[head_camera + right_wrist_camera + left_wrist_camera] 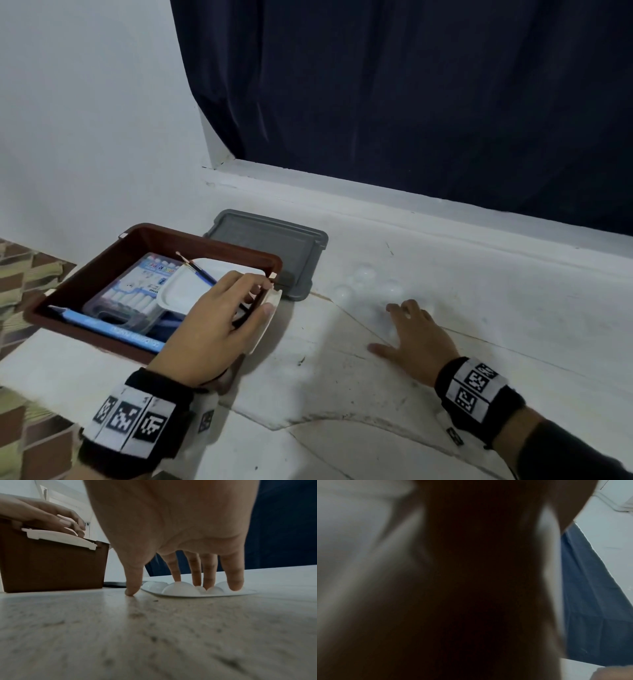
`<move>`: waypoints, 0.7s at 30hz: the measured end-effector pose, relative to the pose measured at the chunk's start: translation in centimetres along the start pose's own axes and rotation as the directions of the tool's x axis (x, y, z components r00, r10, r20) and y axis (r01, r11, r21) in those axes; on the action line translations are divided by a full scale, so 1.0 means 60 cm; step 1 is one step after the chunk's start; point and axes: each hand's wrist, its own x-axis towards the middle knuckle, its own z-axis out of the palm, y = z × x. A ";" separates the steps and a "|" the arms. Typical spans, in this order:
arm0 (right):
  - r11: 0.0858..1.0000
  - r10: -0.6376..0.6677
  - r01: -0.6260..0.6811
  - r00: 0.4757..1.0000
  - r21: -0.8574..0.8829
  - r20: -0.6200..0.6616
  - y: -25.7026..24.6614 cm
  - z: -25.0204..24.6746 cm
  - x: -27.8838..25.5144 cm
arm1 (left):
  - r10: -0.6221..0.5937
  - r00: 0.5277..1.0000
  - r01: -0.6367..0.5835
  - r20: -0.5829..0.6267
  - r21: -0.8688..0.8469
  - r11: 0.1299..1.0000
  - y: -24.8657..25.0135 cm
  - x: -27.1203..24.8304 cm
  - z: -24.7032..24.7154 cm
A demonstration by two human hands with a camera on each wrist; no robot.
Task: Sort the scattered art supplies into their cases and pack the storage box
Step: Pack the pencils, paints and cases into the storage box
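Beside the brown storage box (pixel 102 270) at the counter's left edge, our left hand (pixel 219 318) grips a white case (pixel 60 537) on its rim, while our spread right hand (pixel 414 332) touches the clear domed palette (pixel 185 590).

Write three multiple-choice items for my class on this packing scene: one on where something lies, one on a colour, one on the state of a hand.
1. Where is the grey lid?
A. flat on the table behind the box
B. shut on the box
C. in the right hand

2. What colour is the storage box?
A. green
B. brown
C. yellow

3. How is the right hand?
A. a fist in the air
B. fingers spread down on the white palette
C. gripping a pencil

Key: 1 A, the lid lies flat beyond the open box. 2 B, its walls are brown. 3 B, the right wrist view shows fingertips among the palette's domes.
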 end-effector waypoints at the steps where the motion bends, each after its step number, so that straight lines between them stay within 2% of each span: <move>1: 1.000 0.007 -0.007 1.000 -0.010 -0.013 0.003 0.002 0.001 | -0.003 1.000 0.003 0.001 -0.007 1.000 -0.001 0.000 0.000; 7: 0.992 -0.066 0.064 0.998 -0.105 -0.014 -0.002 -0.011 -0.008 | -0.008 1.000 0.008 -0.003 -0.033 0.999 -0.002 0.001 -0.001; 9: 0.994 -0.080 0.075 0.994 -0.078 -0.070 -0.011 -0.023 -0.017 | -0.006 1.000 0.006 -0.007 -0.028 1.000 -0.003 0.001 -0.001; 12: 0.984 -0.159 0.174 0.950 0.031 -0.269 -0.019 -0.052 -0.031 | -0.002 1.000 0.002 -0.013 -0.025 1.000 -0.004 0.000 -0.001; 15: 0.931 -0.143 0.266 0.894 0.248 -0.425 -0.029 -0.068 -0.036 | 0.008 1.000 -0.008 -0.019 -0.031 0.999 -0.003 0.000 -0.003; 21: 0.789 0.038 0.228 0.909 0.570 -0.416 -0.046 -0.065 -0.037 | 0.005 0.999 -0.006 -0.045 -0.028 1.000 0.002 0.001 -0.004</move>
